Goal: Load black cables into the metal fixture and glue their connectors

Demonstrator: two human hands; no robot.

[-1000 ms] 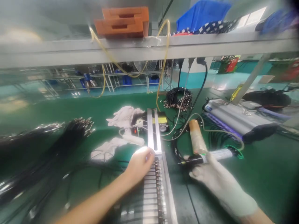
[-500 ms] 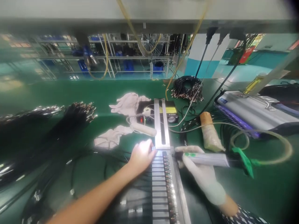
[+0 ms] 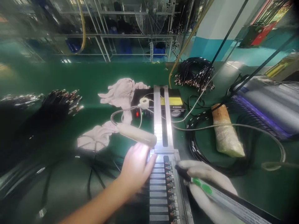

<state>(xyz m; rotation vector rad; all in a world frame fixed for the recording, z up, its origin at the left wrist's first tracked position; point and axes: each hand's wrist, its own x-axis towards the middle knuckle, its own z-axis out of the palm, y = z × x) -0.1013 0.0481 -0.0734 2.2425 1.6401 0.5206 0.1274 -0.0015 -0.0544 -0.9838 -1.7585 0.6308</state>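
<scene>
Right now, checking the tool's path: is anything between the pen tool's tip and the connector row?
Nothing visible does. The pen tool in the right hand points straight at the connector row; the left hand rests beside it.

left hand (image 3: 136,166) flat, right hand (image 3: 211,175) gloved, clenched

Metal rail (image 3: 157,199) cut off at bottom edge, pen-like tool (image 3: 221,198) running off bottom right, cable bundle (image 3: 59,104) at left blurred, left hand (image 3: 136,166) glare-bleached.
</scene>
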